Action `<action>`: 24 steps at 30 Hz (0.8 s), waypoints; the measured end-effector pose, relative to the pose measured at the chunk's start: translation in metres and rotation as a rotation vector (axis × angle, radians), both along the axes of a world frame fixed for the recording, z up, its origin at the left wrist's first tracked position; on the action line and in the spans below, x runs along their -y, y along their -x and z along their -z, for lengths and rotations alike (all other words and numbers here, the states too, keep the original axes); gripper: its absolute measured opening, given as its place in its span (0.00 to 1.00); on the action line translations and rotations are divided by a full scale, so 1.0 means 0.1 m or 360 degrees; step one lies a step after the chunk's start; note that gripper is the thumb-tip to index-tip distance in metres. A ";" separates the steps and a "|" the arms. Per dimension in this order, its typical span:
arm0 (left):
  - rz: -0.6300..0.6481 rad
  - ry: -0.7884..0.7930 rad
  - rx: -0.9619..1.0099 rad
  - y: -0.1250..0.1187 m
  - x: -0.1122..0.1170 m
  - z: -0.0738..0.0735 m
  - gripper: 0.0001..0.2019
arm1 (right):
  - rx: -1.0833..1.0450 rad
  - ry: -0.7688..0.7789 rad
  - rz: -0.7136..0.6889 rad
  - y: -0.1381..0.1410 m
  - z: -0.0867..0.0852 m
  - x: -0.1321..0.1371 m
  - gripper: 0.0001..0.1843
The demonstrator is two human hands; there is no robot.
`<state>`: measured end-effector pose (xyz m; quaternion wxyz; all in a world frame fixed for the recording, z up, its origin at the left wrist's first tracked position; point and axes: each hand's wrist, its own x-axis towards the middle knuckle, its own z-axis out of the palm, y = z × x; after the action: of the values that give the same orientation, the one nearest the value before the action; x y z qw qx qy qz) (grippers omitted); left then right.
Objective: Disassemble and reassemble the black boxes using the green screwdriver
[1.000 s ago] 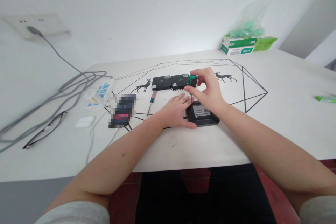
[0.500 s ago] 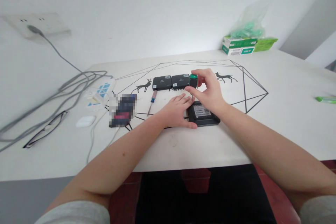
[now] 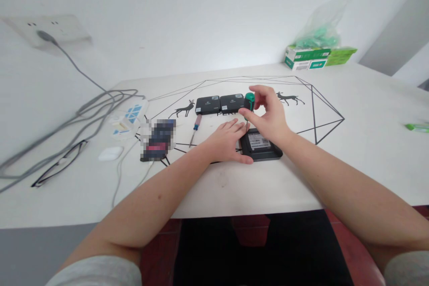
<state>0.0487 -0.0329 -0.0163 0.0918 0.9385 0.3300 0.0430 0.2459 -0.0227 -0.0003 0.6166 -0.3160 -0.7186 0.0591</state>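
Observation:
My right hand (image 3: pixel 268 114) holds a screwdriver (image 3: pixel 248 100) with a green and black handle between thumb and fingers, the index finger lifted off its top. The screwdriver stands nearly upright, its shaft running down to the far left corner of a black box (image 3: pixel 273 153). Whether the tip sits in a screw is hidden. This box lies underside up, with a white label in its recess. My left hand (image 3: pixel 229 142) rests against the box's left side, fingers stretched out and thumb along the near corner.
Two black boxes (image 3: pixel 208 105) lie side by side behind my hands. A second screwdriver (image 3: pixel 196 126) lies left of them. Farther left are a blurred-out phone (image 3: pixel 158 140), a white mouse-shaped object (image 3: pixel 110 153), glasses (image 3: pixel 60 164) and cables (image 3: pixel 97 103). Green-white cartons (image 3: pixel 306 57) stand back right.
The screwdriver's handle has tipped slightly, and my right index finger has come off its top. My left hand and the box stay in place.

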 end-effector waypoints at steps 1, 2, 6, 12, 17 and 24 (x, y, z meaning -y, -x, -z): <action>0.0001 0.0001 -0.0003 0.00 0.00 0.00 0.62 | -0.0024 0.0001 -0.0027 0.00 0.01 0.00 0.29; 0.0001 0.0003 -0.0005 0.00 0.00 0.01 0.63 | -0.0046 -0.0003 -0.0058 0.00 0.02 0.00 0.29; -0.0011 0.0004 -0.0012 0.01 0.00 0.02 0.63 | -0.0050 -0.0012 -0.0125 0.00 0.01 0.03 0.21; 0.0001 -0.0020 -0.0010 0.00 0.00 -0.01 0.62 | 0.0064 -0.0078 0.0023 0.00 -0.03 0.02 0.25; 0.0004 0.0001 -0.0008 0.01 0.01 -0.01 0.62 | 0.0021 -0.0019 -0.0056 0.00 -0.01 0.02 0.27; 0.0016 -0.0025 -0.0010 0.01 0.00 0.01 0.62 | 0.0124 -0.0006 -0.0034 -0.03 -0.06 0.02 0.25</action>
<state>0.0476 -0.0330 -0.0168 0.0835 0.9410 0.3252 0.0423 0.2487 -0.0246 0.0054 0.5880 -0.3093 -0.7456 0.0520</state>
